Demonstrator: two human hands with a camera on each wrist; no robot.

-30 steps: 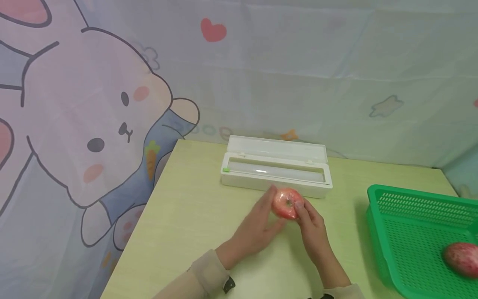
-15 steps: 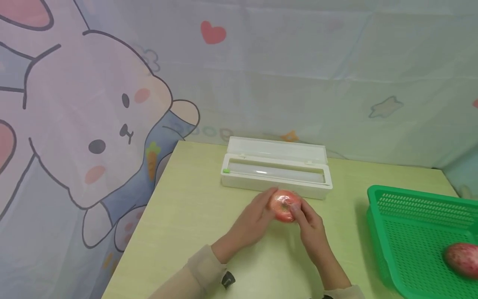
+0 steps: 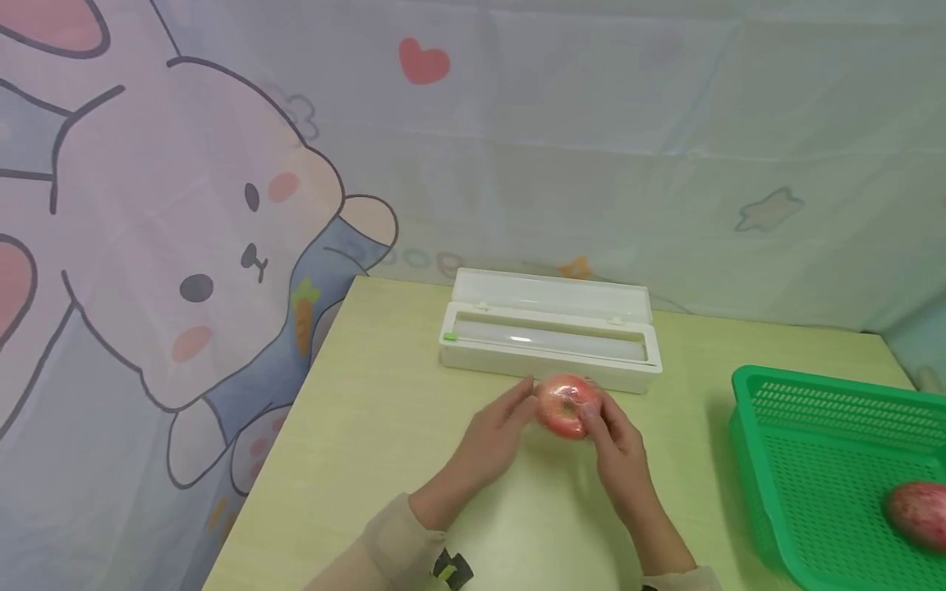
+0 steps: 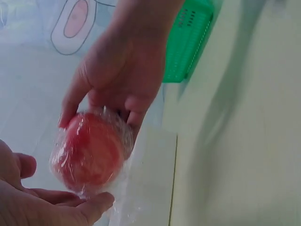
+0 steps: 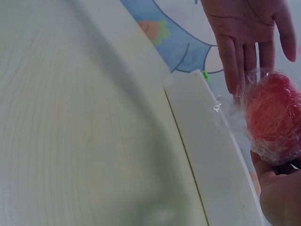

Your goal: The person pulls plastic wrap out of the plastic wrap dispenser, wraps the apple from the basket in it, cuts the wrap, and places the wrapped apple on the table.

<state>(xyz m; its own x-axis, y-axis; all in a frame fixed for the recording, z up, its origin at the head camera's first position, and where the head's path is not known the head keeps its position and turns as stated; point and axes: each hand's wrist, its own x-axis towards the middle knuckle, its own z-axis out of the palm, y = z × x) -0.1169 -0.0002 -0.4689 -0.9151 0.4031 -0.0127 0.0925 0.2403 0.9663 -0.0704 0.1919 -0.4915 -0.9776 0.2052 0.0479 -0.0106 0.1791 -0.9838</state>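
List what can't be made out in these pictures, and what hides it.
Head view: the right edge cuts off part of the red fruit and the green basket.
Left wrist view: the wrapped apple hides some fingertips of the right hand; the left and bottom edges cut off part of the left hand.
Right wrist view: the right edge crops the wrapped apple.

Soft, diffuse light covers your tabletop (image 3: 384, 394); long, blurry shadows cross it in both wrist views, while small glints fleck the film (image 4: 123, 126) around your apple (image 4: 91, 155).
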